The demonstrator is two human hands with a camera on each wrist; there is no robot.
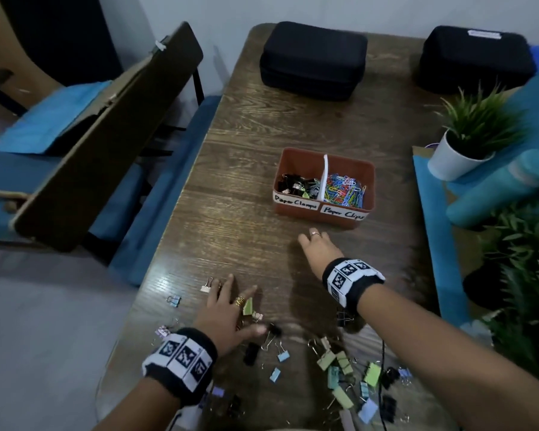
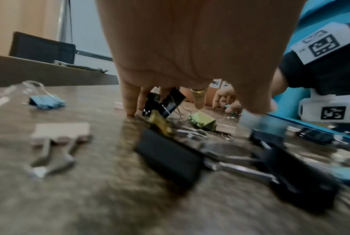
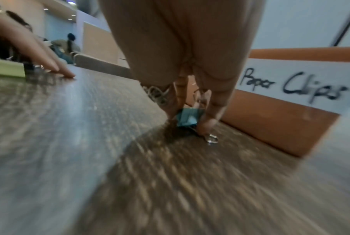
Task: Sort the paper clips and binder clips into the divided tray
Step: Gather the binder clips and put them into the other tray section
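A red-brown divided tray [image 1: 339,217] stands mid-table; its left half, labelled "Paper Clamps", holds binder clips [image 1: 296,185], and its right half holds coloured paper clips [image 1: 344,188]. My right hand [image 1: 318,248] is just in front of the tray, low over the table, pinching a teal binder clip [image 3: 187,118] between thumb and fingers. My left hand [image 1: 227,309] lies spread with straight fingers [image 2: 130,101] touching the table among loose binder clips [image 1: 339,365]. A green clip [image 1: 248,306] and a black clip [image 2: 166,101] sit under its fingers. Loose paper clips are not visible on the table.
Two black cases [image 1: 313,60] [image 1: 476,57] sit at the table's far end. A potted plant [image 1: 467,141] on a blue mat [image 1: 433,213] stands to the right. A chair [image 1: 106,135] is off the table's left edge. Bare wood lies between hands and tray.
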